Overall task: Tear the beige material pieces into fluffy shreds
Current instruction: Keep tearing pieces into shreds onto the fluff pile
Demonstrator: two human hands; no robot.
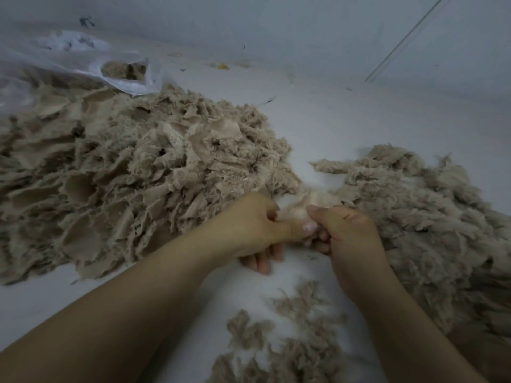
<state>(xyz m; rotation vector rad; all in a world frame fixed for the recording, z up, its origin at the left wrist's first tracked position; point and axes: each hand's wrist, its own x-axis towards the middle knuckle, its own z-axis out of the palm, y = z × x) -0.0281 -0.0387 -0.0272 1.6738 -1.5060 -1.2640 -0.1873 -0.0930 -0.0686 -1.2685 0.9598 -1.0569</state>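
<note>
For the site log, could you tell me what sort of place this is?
Probably a bare workroom floor used for hand-shredding: a large pile of beige pieces, fluffy shreds heaped beside it, and a plastic bag against a plain wall.

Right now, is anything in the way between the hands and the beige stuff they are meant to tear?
Nothing visible. The left hand and right hand already pinch a beige piece directly between them, bare-fingered.

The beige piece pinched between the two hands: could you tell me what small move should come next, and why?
Probably pull the hands apart. The left hand and right hand both grip the beige piece close together and it looks whole, while fluffy shreds already lie to the right.
</note>
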